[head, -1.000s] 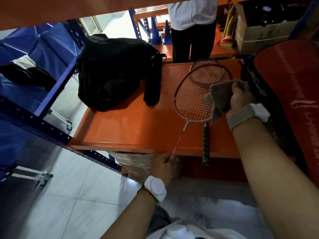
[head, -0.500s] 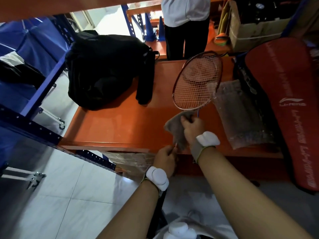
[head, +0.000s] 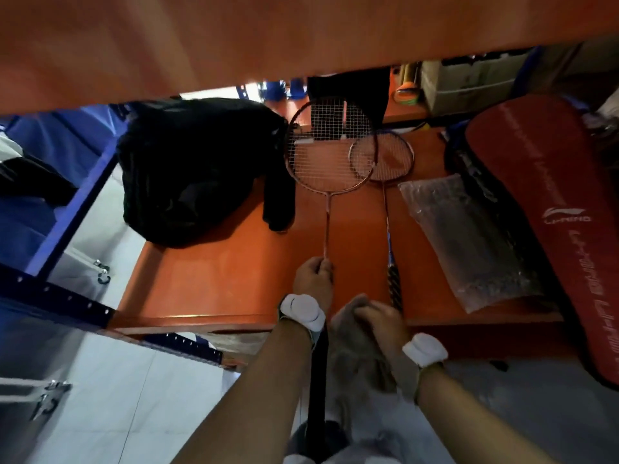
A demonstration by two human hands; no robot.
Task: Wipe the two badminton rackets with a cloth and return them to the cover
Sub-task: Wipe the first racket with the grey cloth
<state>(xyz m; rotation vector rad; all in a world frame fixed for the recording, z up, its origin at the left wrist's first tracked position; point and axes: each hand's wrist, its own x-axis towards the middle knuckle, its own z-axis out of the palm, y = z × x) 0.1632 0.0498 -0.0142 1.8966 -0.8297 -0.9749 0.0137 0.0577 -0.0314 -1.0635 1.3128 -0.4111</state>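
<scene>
Nearest, right hand (head: pixel 378 318) bunched around the cloth (head: pixel 361 349), fingers curled into it, sitting right at the black grip (head: pixel 316 373) of the held racket (head: pixel 326 212). Left hand (head: pixel 315 279) just ahead, clamped on that racket where shaft meets handle, head raised over the tabletop (head: pixel 217 279). Looks like the handle wipe, going by where the cloth sits. To do it well: wrap the cloth fully round the grip, squeeze lightly, draw down to the butt in one long pull. Best to keep the left hand firm so the frame does not swing into the second racket (head: pixel 388 202), lying flat just to the right, its head partly under the raised one. Worth turning the handle between passes so every face gets cloth.

Further right on the tabletop, clear plastic bag (head: pixel 469 242), crumpled. Beyond that, the red cover (head: pixel 549 202) leaning at the right edge, opening side hard to make out from here. Second racket shows no sign either way of being wiped; neither racket is in the cover yet. Far left, black bag (head: pixel 194 169) slumped on the tabletop, close to the raised head, so mind the clearance when tilting. Orange shelf (head: pixel 268 38) overhead closes in the top of the view.
</scene>
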